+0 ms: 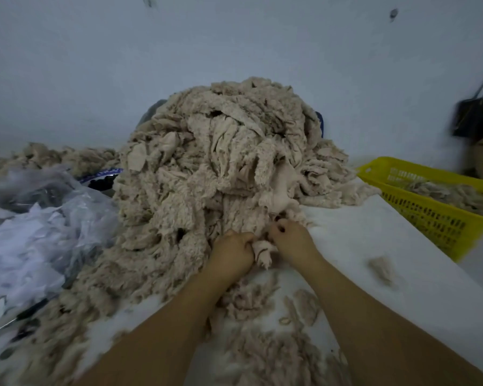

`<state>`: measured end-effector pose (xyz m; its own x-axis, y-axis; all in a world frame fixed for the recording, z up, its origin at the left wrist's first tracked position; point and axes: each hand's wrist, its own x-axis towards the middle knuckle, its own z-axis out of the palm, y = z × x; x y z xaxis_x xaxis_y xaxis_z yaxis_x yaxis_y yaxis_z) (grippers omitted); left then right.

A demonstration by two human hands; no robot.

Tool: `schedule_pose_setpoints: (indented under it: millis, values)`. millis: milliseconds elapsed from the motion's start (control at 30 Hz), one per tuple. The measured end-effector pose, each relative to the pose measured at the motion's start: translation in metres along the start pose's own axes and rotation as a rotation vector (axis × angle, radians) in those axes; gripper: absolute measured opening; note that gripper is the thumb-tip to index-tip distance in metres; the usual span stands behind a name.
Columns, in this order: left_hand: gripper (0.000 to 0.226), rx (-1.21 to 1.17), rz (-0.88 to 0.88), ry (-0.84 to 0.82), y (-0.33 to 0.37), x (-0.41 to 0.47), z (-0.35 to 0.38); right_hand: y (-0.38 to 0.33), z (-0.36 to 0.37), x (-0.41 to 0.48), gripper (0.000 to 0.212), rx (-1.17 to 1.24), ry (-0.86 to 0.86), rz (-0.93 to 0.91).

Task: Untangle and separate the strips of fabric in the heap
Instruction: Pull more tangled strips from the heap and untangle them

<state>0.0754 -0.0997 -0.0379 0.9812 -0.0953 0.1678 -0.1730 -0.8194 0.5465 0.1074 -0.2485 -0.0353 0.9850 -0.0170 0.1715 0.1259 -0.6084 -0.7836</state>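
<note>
View from the head, looking down on a white table [360,246]. A large heap [229,151] of beige, fleecy fabric strips fills the middle of the table and rises against the wall; its near edge spills towards the viewer.

At the foot of the heap, the left hand [232,252] has its fingers curled round a bunched strip [262,253], whose short end hangs below the fist. The right hand [289,235], just beside it, has its fingers bent and pinches the same bunch where it enters the heap. The two hands are almost touching, so the judgement is that one strip is being worked loose.

Progress appears slight. A yellow basket [418,215] at the right holds a thin layer of strips [446,193], probably those already separated, and a lower pile [53,157] lies at the back left; whether that pile is sorted cannot be told. The main heap remains tall and knotted, so most of the work is left.

Crumpled plastic bags [34,227] lie at the left, a loose tuft [381,270] on the bare table, and a dark bag [474,118] hangs at the far right.
</note>
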Motion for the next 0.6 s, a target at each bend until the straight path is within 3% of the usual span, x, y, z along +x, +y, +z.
schedule_pose_setpoints:
  millis: [100,133,200,233,300,367,400,600]
  values:
    - [0.036,-0.036,-0.022,-0.039,-0.005,-0.006,-0.003,-0.003,-0.007,-0.004,0.022,-0.107,0.348,-0.039]
    - [0.036,-0.043,-0.023,-0.037,-0.004,-0.007,-0.003,-0.005,-0.008,-0.003,0.034,-0.191,0.360,-0.058]
    - [0.034,-0.037,-0.010,-0.015,-0.002,-0.011,-0.002,-0.010,-0.009,0.004,0.063,-0.320,0.235,-0.094]
    - [0.032,-0.034,0.005,0.004,-0.002,-0.013,-0.001,-0.013,-0.009,0.009,0.067,-0.379,0.170,-0.111]
    - [0.028,-0.028,0.045,0.046,-0.002,-0.017,0.001,-0.017,-0.010,0.021,0.050,-0.473,0.090,-0.161]
    - [0.027,-0.048,0.075,0.070,-0.003,-0.020,0.002,-0.024,-0.012,0.028,0.021,-0.392,0.104,-0.237]
    - [0.027,-0.063,0.081,0.075,-0.003,-0.020,0.002,-0.028,-0.012,0.028,0.017,-0.313,0.125,-0.258]
    - [0.023,-0.105,0.169,0.149,0.001,-0.023,-0.002,-0.030,-0.011,0.001,0.025,-0.178,0.057,-0.317]
